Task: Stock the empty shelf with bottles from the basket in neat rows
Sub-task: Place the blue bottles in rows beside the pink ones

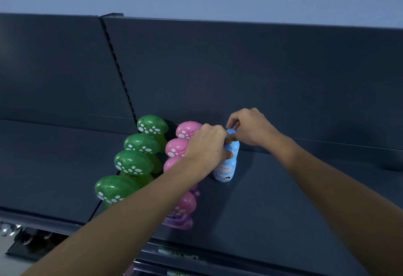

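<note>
Two hands met on 1 blue bottle [226, 168]. L hand [207, 142]: fingers [229, 155] curled round the bottle's upper body, thumb on the near side, prob. to keep it from tipping. R hand [250, 127]: fingertips [231, 123] pinching the cap from above & behind. That looked like a fine adjustment, either turning the label to face front or squaring the bottle up; can't say which.

The bottle stood upright on the shelf [283, 199], base down, near the back panel [239, 68]. Whether it touched the panel couldn't be told, since the hands hid that gap. Also unclear whether a 2nd blue one sat behind it.

Just beside it on the L ran a row of pink bottles [174, 147] w/ spotted mushroom-shaped caps, back to front, partly hidden by the L forearm. Next to that was a row of 4 green bottles [133, 163] of the same kind. Each colour had its own row from back panel to front edge, so the blue one at the back read as the start of a 3rd row. Back first made sense, so later bottles needn't be reached over. Basket not in view. Judged approx. mid-task: 2 rows in, 3rd just begun, the spots in front of the blue one not yet filled.
</note>
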Tool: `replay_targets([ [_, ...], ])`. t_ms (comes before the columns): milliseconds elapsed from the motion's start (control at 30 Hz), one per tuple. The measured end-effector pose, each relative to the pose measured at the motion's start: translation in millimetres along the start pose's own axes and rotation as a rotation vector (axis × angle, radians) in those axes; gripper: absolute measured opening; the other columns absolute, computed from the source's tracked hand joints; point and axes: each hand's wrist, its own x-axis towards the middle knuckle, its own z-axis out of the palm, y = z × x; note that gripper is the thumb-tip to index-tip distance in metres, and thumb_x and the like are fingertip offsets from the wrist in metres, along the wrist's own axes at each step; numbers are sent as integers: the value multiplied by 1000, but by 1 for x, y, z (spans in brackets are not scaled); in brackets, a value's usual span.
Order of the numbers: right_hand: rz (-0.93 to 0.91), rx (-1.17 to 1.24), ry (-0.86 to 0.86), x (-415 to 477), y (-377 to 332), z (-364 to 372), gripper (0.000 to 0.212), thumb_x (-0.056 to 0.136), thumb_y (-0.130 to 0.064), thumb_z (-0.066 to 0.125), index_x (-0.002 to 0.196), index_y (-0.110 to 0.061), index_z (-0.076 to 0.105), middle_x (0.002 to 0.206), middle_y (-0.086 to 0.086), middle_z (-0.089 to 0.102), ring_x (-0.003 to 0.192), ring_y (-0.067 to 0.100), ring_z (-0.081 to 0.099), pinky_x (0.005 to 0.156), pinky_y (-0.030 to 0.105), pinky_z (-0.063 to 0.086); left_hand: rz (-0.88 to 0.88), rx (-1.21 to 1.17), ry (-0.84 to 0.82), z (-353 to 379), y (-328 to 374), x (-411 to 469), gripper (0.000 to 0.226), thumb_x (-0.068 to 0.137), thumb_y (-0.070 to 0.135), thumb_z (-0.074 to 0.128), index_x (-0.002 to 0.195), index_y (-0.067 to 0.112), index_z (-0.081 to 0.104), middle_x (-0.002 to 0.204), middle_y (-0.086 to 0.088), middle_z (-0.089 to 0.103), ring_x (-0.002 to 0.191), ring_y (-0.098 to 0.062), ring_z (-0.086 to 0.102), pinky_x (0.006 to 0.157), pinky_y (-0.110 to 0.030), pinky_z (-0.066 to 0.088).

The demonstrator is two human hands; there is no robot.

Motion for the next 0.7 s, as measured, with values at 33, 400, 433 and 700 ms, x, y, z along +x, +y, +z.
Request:
replay_targets([
  [33,3,1,-6,0,0,0,17,75,-25,85,83,-28,71,85,-12,69,85,5,67,75,26,57,-5,-2,-2,0,0,0,31,82,36,80,109,21,72,99,0,71,94,-24,66,82,-41,57],
  [400,11,-87,100,-23,-23,-20,23,77,-33,80,98,-30,70,97,-11,69,96,11,64,88,35,55,33,-17,159,-41,-10,-22,18,84,32,72,102,30,74,99,0,71,97,-25,66,84,-40,55],
  [433,12,-91,103,-27,-30,-21,22,77,-32,79,97,-30,70,97,-11,69,96,12,64,87,36,56,36,-23,178,-50,-16,-26,18,84,31,72,102,30,74,101,-2,72,99,-27,67,87,-41,56],
  [700,-33,-124,145,-63,-124,-10,16,81,-30,72,96,-29,73,95,-10,71,94,13,66,84,35,57,45,-49,262,-119,-83,-91,21,86,17,65,99,26,79,91,5,75,88,-19,72,83,-40,61],
])
